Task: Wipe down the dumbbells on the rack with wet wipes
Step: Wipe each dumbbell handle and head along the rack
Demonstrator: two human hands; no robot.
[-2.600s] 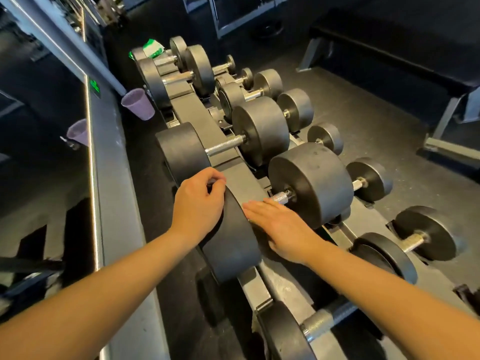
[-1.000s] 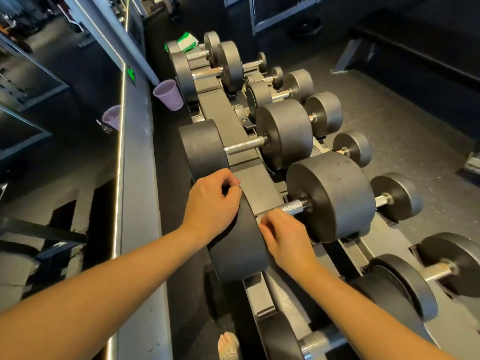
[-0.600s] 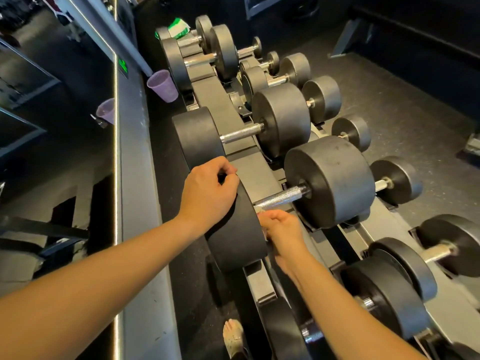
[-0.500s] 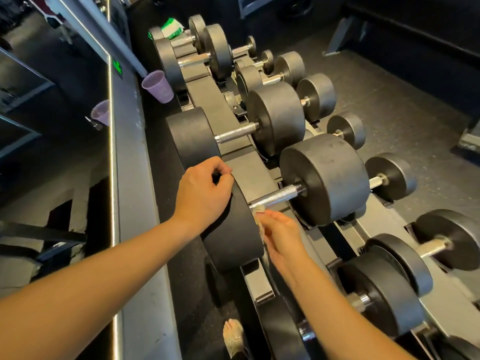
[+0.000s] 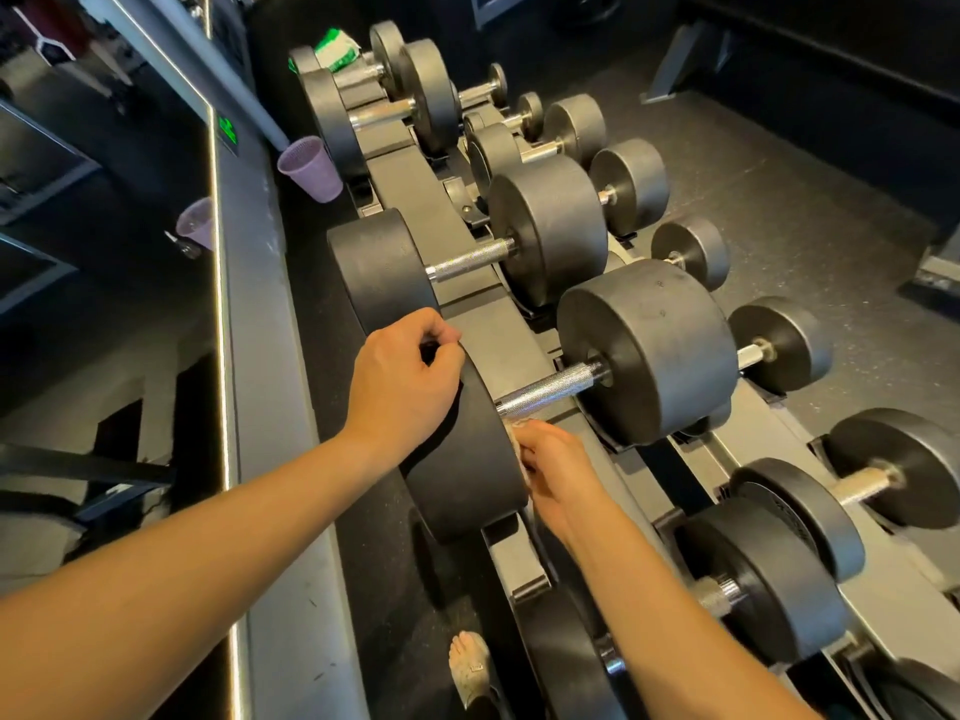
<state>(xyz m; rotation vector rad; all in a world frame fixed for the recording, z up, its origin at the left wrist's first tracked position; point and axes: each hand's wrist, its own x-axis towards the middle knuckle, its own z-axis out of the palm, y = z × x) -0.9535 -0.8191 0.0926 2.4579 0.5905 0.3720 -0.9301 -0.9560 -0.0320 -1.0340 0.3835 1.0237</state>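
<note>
Right hand (image 5: 553, 472) dropped below handle (image 5: 550, 389), pinching wipe (image 5: 517, 426), left hand (image 5: 405, 376) gripping crosswise dumbbell (image 5: 647, 350)

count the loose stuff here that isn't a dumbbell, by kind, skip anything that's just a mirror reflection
purple cup: 1
green and white wipe pack: 1
wipe held in the right hand: 1
total: 3

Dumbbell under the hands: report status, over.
Left hand grips rear head of the dumbbell from above. Right hand presses wet wipe against its inner face, under the handle. Nothing in the way.
</note>
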